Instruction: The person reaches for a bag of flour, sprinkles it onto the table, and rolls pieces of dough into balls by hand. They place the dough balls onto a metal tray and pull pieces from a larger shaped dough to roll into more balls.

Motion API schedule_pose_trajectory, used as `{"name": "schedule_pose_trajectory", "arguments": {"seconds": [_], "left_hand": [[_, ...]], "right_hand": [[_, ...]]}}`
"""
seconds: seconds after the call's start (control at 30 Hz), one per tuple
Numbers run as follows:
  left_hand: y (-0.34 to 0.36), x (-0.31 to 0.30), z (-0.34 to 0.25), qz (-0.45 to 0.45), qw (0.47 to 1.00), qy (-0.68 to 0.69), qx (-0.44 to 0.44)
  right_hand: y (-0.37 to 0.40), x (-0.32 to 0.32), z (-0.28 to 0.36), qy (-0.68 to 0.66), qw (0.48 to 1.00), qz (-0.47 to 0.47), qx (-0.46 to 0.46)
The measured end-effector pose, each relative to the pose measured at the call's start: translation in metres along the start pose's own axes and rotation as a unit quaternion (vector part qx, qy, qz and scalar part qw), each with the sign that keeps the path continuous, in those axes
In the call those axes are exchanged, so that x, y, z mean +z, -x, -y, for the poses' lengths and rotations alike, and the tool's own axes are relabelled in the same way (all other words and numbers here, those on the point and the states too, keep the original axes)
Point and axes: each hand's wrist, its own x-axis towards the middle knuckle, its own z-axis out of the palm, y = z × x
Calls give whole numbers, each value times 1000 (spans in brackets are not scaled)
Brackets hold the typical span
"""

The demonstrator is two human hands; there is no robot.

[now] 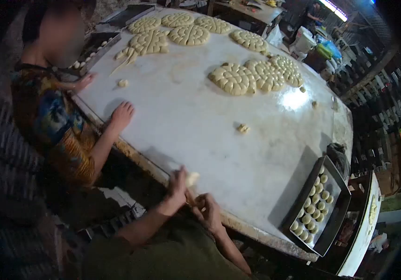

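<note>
My left hand (pixel 178 189) is at the near edge of the table, a little blurred, its fingers closed against a small pale piece of dough (pixel 192 178). Just to the right, my right hand (pixel 208 213) is curled with its fingers drawn in close to the left hand. What lies inside the right hand's fingers is hidden. Further off on the tabletop sits a small dough lump (pixel 243 128). Another little dough ball (pixel 123 83) lies at the far left, near the other person's hands.
A person (pixel 53 112) stands at the left with both hands on the table (pixel 177 116). Large scored dough rounds (pixel 232 78) cover parts of the far side. At the right edge, a dark-walled tray (pixel 339 205) holds several dough balls (pixel 321 205).
</note>
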Motion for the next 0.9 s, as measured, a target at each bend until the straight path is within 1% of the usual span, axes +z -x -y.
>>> {"name": "schedule_pose_trajectory", "arguments": {"seconds": [0.03, 0.07, 0.1, 0.13, 0.17, 0.2, 0.23, 0.27, 0.3, 0.33, 0.37, 0.43, 0.47, 0.5, 0.57, 0.6, 0.63, 0.67, 0.7, 0.73, 0.77, 0.8, 0.83, 0.87, 0.9], "left_hand": [[-14, -3, -15, -26, 998, 57, -4], [-58, -28, -18, 1, 997, 34, -64], [-65, -22, -42, -32, 994, 107, 4], [-67, -19, -70, -47, 990, 105, 76], [-58, -13, -103, -12, 986, -16, 163], [-92, -21, -109, 110, 969, -153, 161], [-122, -29, -107, 229, 917, -289, 154], [-129, -25, -109, 236, 915, -291, 152], [-135, -19, -109, 205, 794, -500, 279], [-141, -12, -108, 160, 612, -669, 391], [-146, -2, -106, 170, 607, -668, 397], [-146, 23, -91, 83, 577, -622, 523], [-137, 34, -86, 150, 592, -601, 515], [-120, 36, -77, 225, 602, -582, 497], [-83, 22, -51, 309, 566, -592, 483], [-83, -3, -32, 321, 532, -592, 513], [-87, -24, -37, 348, 532, -551, 541], [-107, -40, -53, 353, 519, -560, 541], [-121, -36, -78, 322, 519, -589, 529], [-134, -21, -93, 261, 543, -601, 525], [-150, 1, -99, 234, 526, -609, 545], [-156, 28, -96, 221, 534, -616, 535], [-158, 58, -89, 210, 545, -619, 525], [-149, 86, -81, 236, 569, -600, 511], [-132, 99, -71, 264, 586, -592, 486]], "right_hand": [[15, -1, -7, -71, 992, 90, 61], [28, -5, -8, -142, 982, 114, 42], [41, -11, -7, -213, 967, 136, 26], [52, -23, -7, -223, 967, 127, 3], [56, -39, -7, -228, 966, 118, -23], [55, -53, -5, -194, 978, 74, 31], [46, -62, -14, -168, 985, 24, 41], [26, -73, -21, 16, 1000, -19, -12], [6, -82, -42, 182, 982, -45, 17], [-13, -85, -70, 350, 927, -131, -10], [-34, -82, -90, 419, 876, -221, 90], [-82, -55, -102, 419, 832, -332, 149], [-102, -37, -109, 418, 843, -298, 159], [-103, -12, -119, 414, 853, -260, 181], [-67, 40, -141, 464, 860, -191, 97], [-40, 46, -134, 447, 875, -167, 85], [-19, 41, -118, 432, 887, -147, 70], [-7, 17, -110, 417, 892, -160, 73], [4, -7, -96, 400, 895, -181, 78], [-1, -30, -89, 509, 834, -199, 79], [-17, -24, -152, 371, 861, -323, 129], [-32, -19, -213, 214, 853, -457, 135], [-72, -54, -152, 283, 837, -384, 268], [-100, -49, -119, 288, 855, -345, 260], [-116, -34, -97, 283, 874, -299, 259]]}}
